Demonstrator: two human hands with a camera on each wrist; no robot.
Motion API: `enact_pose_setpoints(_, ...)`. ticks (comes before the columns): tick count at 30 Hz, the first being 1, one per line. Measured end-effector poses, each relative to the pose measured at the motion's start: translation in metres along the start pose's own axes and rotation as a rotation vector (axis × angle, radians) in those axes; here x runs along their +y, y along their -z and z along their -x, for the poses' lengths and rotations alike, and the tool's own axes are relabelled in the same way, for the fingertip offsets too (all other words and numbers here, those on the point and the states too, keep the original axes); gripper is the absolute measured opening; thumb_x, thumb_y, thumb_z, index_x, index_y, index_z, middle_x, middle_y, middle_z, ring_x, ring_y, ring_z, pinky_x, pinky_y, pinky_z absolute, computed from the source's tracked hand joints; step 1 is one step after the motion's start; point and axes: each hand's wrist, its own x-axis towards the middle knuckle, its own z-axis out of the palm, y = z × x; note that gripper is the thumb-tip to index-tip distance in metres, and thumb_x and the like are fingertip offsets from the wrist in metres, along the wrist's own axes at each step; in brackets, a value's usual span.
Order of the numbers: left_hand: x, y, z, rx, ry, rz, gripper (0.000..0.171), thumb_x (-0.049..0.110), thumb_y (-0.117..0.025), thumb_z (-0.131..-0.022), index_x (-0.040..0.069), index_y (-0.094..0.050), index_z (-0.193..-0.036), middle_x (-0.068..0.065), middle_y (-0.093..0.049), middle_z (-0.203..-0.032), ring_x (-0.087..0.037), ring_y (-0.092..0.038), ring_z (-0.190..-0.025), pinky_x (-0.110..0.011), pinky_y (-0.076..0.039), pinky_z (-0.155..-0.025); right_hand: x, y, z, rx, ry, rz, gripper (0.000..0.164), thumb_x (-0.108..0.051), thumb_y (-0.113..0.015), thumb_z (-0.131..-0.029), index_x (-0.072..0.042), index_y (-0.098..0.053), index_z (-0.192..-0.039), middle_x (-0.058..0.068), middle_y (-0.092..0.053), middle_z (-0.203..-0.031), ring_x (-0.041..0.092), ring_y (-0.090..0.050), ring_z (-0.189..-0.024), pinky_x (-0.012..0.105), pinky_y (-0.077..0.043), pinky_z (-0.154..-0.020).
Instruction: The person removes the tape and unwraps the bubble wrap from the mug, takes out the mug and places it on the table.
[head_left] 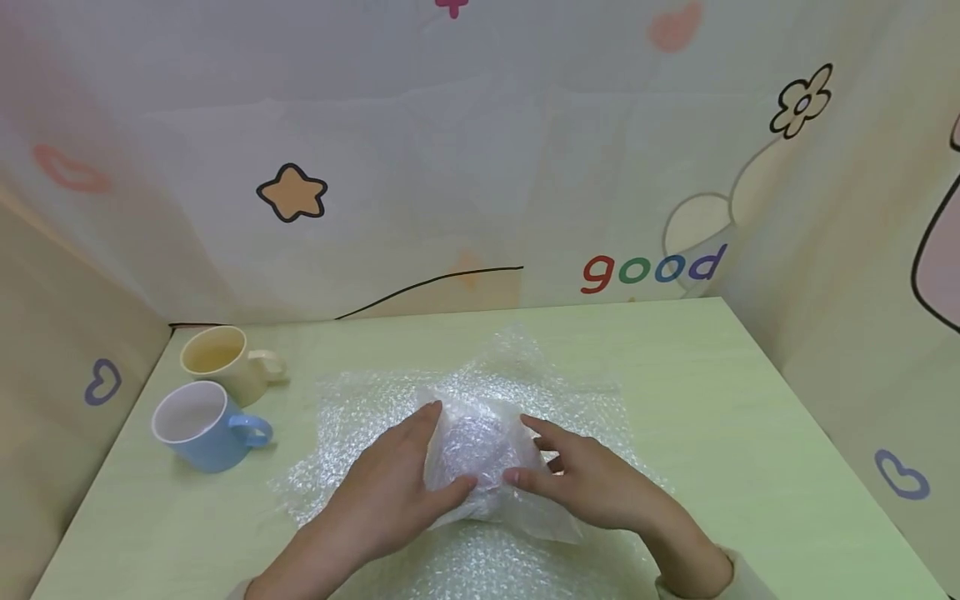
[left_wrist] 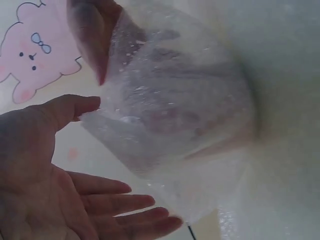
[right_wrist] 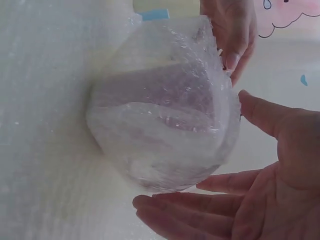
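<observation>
A bundle of bubble wrap [head_left: 480,450] stands between the two hands, with a pale purple thing inside; the layers blur its shape. In the head view my left hand [head_left: 397,483] lies along the bundle's left side. Its thumb touches the wrap near the top edge, and its fingers [left_wrist: 117,202] extend straight beside it. On the right side my right hand [head_left: 592,479] has its thumb at the top edge. In the right wrist view, that hand's fingers [right_wrist: 195,205] reach nearly straight along the wrapped side [right_wrist: 150,145]. Beneath the bundle a larger bubble wrap sheet [head_left: 360,417] is spread out.
On the left of the pale green table [head_left: 750,467] stand a blue mug [head_left: 213,437] and, behind it, a cream mug [head_left: 240,375], both with handles to the right. A printed curtain [head_left: 420,183] rises behind the table and along its sides.
</observation>
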Motion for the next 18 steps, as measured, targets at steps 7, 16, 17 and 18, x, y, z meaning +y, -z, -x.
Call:
enact_pose_setpoints(7, 0.018, -0.004, -0.014, 0.121, -0.238, -0.125, 0.054, 0.034, -0.081, -0.088, 0.010, -0.067, -0.135, -0.004, -0.063, -0.139, -0.029, -0.057, -0.131, -0.043, -0.052, -0.107, -0.005, 0.004, -0.005, 0.096, 0.012, 0.051, 0.074, -0.055, -0.074, -0.091, -0.027, -0.048, -0.154, 0.002, -0.058, -0.151, 0.031, -0.064, -0.128, 0.052, -0.057, -0.096)
enact_pose_setpoints(16, 0.026, -0.023, -0.033, 0.209, -0.365, -0.315, 0.019, 0.025, -0.084, -0.085, 0.016, -0.080, -0.102, 0.005, -0.069, -0.100, -0.016, -0.063, -0.088, -0.026, -0.056, -0.075, -0.009, 0.004, -0.012, 0.101, -0.017, 0.071, 0.075, -0.052, -0.081, -0.085, -0.027, -0.053, -0.150, -0.002, -0.061, -0.148, 0.030, -0.060, -0.133, 0.052, -0.056, -0.097)
enact_pose_setpoints(17, 0.026, -0.023, -0.034, 0.215, -0.370, -0.326, 0.015, 0.024, -0.083, -0.086, 0.017, -0.080, -0.098, 0.006, -0.069, -0.097, -0.016, -0.063, -0.086, -0.025, -0.056, -0.073, -0.009, 0.005, -0.013, 0.101, -0.014, 0.080, 0.075, -0.052, -0.081, -0.085, -0.027, -0.053, -0.150, -0.002, -0.061, -0.147, 0.029, -0.060, -0.133, 0.052, -0.056, -0.098)
enact_pose_setpoints(18, 0.026, -0.024, -0.034, 0.221, -0.373, -0.338, 0.011, 0.023, -0.083, -0.086, 0.017, -0.080, -0.095, 0.006, -0.068, -0.095, -0.015, -0.063, -0.084, -0.024, -0.056, -0.070, -0.009, 0.005, -0.014, 0.099, -0.009, 0.087, 0.075, -0.051, -0.081, -0.085, -0.027, -0.054, -0.150, -0.002, -0.062, -0.146, 0.029, -0.061, -0.132, 0.051, -0.055, -0.098)
